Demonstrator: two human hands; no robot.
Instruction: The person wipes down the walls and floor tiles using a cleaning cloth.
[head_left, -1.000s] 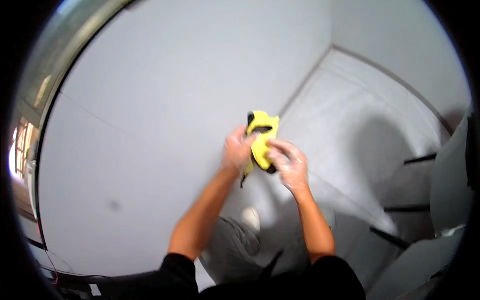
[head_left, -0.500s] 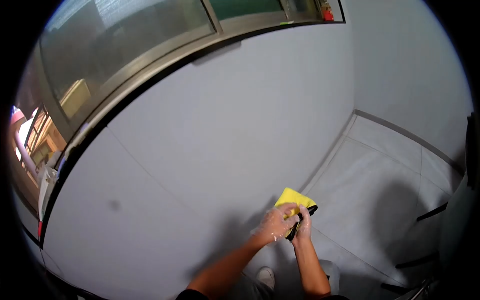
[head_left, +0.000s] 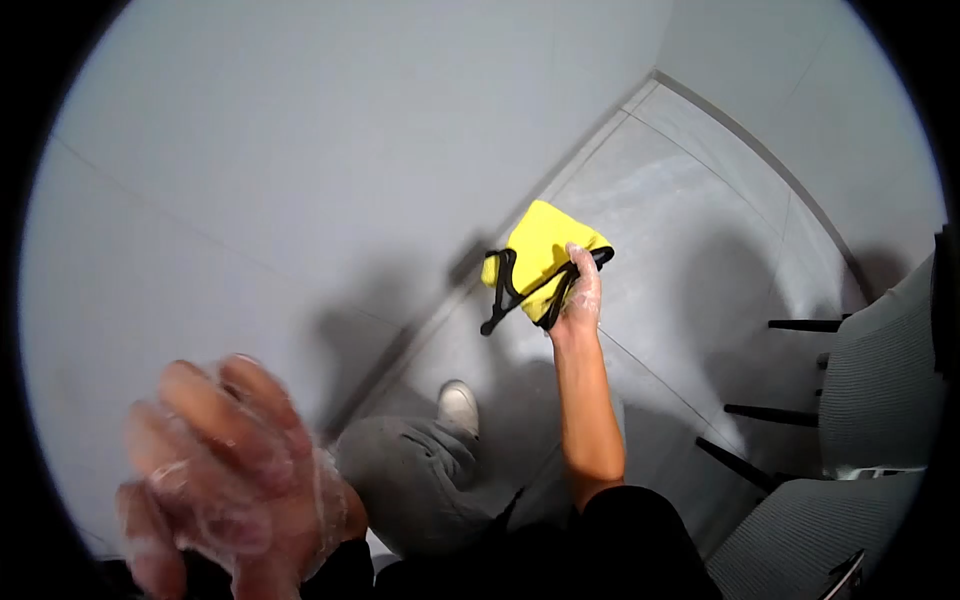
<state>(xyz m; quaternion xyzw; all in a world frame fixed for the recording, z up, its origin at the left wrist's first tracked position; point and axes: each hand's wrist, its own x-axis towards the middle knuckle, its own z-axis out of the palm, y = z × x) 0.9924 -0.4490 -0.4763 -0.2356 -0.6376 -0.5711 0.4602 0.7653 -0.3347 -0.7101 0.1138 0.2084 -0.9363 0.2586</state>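
A folded yellow cloth [head_left: 545, 240] with black edging rests in my right hand [head_left: 584, 285], the thumb lying over its face. One black-trimmed corner hangs loose on the cloth's left side. My left hand [head_left: 235, 470], in a clear plastic glove, is raised close to the camera at the lower left. Its fingers are apart and slightly curled, a little blurred, with nothing in them. A clear glove also covers my right hand.
A pale wall [head_left: 300, 150] fills the left and meets the grey tiled floor [head_left: 690, 210] along a skirting line. Grey ribbed chairs [head_left: 885, 370] with black legs stand at the right. My white shoe [head_left: 458, 408] is on the floor below the cloth.
My left hand has let go of the cloth and come back toward the camera at lower left. My right hand keeps the cloth. The view has tilted down, so the window is out of sight.
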